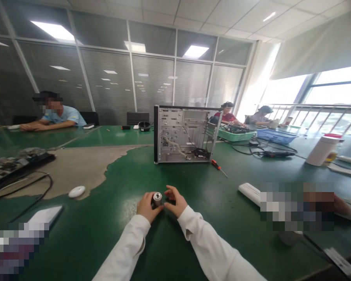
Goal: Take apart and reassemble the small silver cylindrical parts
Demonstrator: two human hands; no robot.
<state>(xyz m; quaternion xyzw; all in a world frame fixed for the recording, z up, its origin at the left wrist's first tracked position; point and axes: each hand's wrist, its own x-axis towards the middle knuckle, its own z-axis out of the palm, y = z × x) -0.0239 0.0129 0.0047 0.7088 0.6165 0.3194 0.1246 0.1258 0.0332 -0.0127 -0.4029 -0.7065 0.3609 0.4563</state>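
In the head view, my left hand (147,207) is wrapped round a small silvery metal cylinder (157,200) with a dark opening in its top. The cylinder stands upright at the table's near middle. Just to its right is my right hand (177,201), fingers curved and apart, holding nothing. Its thumb comes close to the left thumb; whether they touch I cannot tell. Farther back stands an open computer case (185,134), its bare metal inside and some cables showing. A screwdriver (218,168) with a red and black handle lies by its lower right corner.
Green table covering (128,171) is torn at left. A white round lid (77,191) and electronic parts (20,166) lie there. Green (236,135) and blue (276,135) baskets, cables and a white bottle (321,150) stand at right. Another person's hand (324,199) is at far right; other people sit around.
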